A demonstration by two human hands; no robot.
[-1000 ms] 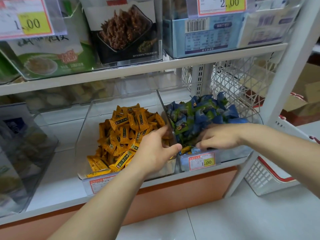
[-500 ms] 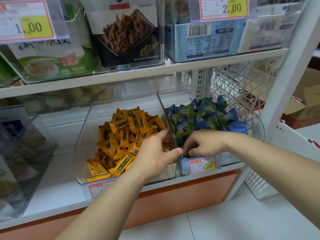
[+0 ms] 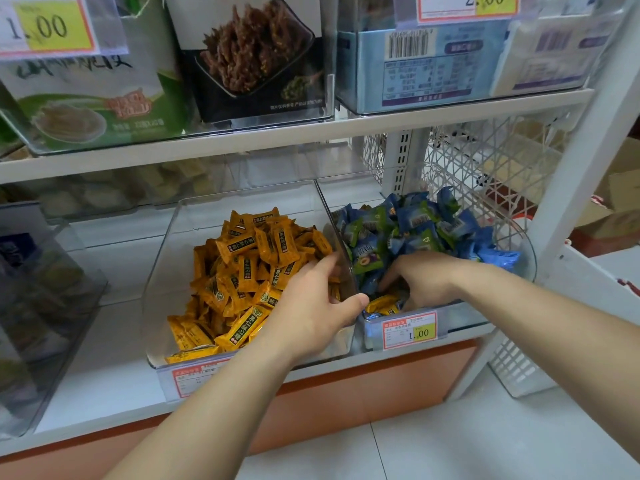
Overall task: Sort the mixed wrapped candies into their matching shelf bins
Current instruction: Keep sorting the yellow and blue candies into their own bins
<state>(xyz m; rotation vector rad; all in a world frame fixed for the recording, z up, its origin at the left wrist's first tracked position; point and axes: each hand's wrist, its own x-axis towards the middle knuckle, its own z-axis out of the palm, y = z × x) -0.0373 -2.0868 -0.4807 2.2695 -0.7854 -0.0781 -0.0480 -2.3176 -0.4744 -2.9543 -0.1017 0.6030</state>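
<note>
Yellow candies [image 3: 382, 304] beneath right hand [image 3: 429, 278], grasp unclear; left hand [image 3: 311, 313] around bin wall [image 3: 333, 226].

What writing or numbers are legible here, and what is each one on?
"1.00": upper left price tag
"2.00", top cut off: upper right price tag
"1.00": blue candy bin's price tag
Too blurred to read: yellow candy wrappers, blue box, yellow bin's tag

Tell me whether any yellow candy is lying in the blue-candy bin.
Yes: yellow wrapped candies lie at the front of the blue-candy bin, just beside the right hand.
</note>
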